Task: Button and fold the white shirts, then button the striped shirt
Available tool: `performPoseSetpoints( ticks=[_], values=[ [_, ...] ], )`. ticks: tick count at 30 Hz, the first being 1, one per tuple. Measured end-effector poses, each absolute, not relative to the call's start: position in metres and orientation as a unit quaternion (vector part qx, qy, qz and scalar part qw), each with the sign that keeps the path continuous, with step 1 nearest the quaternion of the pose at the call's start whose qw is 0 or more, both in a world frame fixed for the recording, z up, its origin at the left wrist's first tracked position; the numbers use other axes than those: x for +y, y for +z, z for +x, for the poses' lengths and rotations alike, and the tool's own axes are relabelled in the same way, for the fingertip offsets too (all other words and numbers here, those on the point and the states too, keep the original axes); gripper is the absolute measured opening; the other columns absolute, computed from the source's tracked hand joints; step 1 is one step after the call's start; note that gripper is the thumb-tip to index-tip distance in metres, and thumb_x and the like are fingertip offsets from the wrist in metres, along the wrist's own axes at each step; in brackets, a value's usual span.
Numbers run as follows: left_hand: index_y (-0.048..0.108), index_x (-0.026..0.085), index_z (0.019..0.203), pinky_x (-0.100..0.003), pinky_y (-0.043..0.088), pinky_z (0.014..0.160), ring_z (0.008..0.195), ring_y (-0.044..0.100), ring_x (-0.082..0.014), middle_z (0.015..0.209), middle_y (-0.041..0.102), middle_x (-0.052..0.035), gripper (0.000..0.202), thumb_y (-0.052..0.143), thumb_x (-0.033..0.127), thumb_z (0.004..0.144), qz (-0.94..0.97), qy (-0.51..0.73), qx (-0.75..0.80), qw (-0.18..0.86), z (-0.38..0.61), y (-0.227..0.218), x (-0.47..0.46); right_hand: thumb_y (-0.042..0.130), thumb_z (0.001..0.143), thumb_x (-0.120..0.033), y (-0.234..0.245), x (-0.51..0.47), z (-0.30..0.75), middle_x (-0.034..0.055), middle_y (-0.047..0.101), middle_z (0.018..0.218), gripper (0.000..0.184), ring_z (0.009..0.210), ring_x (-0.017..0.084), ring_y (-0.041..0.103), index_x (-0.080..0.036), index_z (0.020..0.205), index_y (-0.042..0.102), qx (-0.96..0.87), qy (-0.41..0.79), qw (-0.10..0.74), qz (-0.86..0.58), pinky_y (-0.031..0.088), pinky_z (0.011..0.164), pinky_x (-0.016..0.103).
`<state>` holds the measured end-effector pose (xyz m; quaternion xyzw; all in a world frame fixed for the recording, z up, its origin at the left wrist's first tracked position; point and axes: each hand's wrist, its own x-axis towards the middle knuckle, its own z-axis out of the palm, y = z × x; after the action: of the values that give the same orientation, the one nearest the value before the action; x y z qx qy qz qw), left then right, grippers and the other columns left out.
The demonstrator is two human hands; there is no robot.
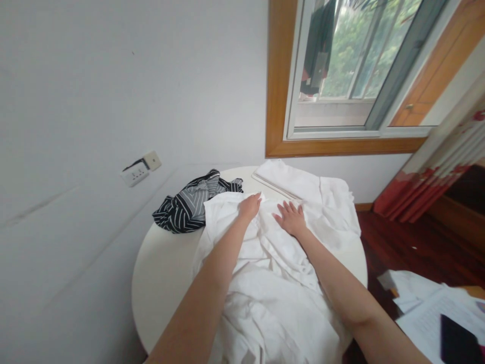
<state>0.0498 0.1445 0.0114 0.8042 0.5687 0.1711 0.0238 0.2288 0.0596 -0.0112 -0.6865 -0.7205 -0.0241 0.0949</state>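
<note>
A large crumpled white garment (pixel 280 303) is spread over the round table and runs down toward my body. Near its far edge, my left hand (pixel 250 206) has its fingers closed on the fabric in a pinch. My right hand (pixel 291 218) lies flat on the same cloth a little to the right, palm down with fingers spread. Just left of my left hand is a bunched black-and-grey striped garment (pixel 193 199). Behind my right hand rests a folded white cloth (pixel 291 178), and more white fabric hangs toward the table's right edge.
The white round table (pixel 159 273) stands close to the wall, below a wood-framed window (pixel 281 101). A power socket (pixel 135 174) is on the wall at left. To the right are a red-and-white curtain (pixel 407 194), papers (pixel 428 303) and a dark flat object (pixel 458 341).
</note>
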Motion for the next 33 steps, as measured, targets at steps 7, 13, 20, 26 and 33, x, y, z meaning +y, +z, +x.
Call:
performPoseSetpoints(
  ticks=[7,13,20,26,33],
  values=[
    [0.044,0.026,0.136,-0.031,0.045,0.084,0.100,0.064,-0.0216,0.109,0.068,-0.0085,0.043,0.031,0.043,0.098,0.823,0.124,0.555,-0.016,0.039,0.021,0.141,0.026,0.096,-0.055,-0.006,0.060,0.251,0.0087,0.027,0.154,0.060,0.142,0.028,0.022,-0.023,0.146,0.036,-0.784,-0.030,0.078,-0.615,0.018,0.112,0.051],
    [0.056,0.023,0.119,-0.028,0.045,0.077,0.092,0.064,-0.0191,0.102,0.070,-0.0064,0.038,0.029,0.040,0.099,0.813,0.143,0.565,-0.006,0.028,0.027,0.135,0.029,0.097,-0.052,-0.007,0.058,0.256,0.0075,0.036,0.150,0.054,0.139,0.024,0.029,-0.025,0.141,0.044,-0.783,-0.024,0.110,-0.611,0.021,0.112,0.046],
    [0.061,0.021,0.115,-0.033,0.040,0.092,0.108,0.054,-0.0229,0.109,0.064,-0.0080,0.032,0.038,0.021,0.093,0.795,0.171,0.577,-0.070,-0.017,0.049,0.122,0.035,0.096,-0.044,0.003,0.058,0.251,0.0085,0.045,0.145,0.046,0.136,0.026,0.033,-0.024,0.133,0.053,-0.772,-0.025,0.121,-0.624,0.022,0.111,0.049],
    [0.060,0.021,0.118,-0.036,0.040,0.090,0.105,0.051,-0.0253,0.107,0.059,-0.0096,0.031,0.048,0.024,0.089,0.780,0.155,0.595,-0.114,-0.032,0.042,0.099,0.044,0.090,-0.026,0.036,0.056,0.202,0.0071,0.050,0.140,0.042,0.134,0.021,0.036,-0.022,0.129,0.056,-0.806,0.003,0.130,-0.577,0.025,0.111,0.039],
    [0.063,0.022,0.112,-0.038,0.037,0.094,0.106,0.048,-0.0239,0.105,0.058,-0.0097,0.030,0.040,0.022,0.093,0.798,0.155,0.571,-0.114,-0.029,0.022,0.065,0.027,0.092,-0.064,0.016,0.048,0.161,0.0055,0.023,0.156,0.063,0.143,0.031,0.016,-0.031,0.146,0.033,-0.808,0.077,0.077,-0.580,0.014,0.109,0.063]
  ],
)
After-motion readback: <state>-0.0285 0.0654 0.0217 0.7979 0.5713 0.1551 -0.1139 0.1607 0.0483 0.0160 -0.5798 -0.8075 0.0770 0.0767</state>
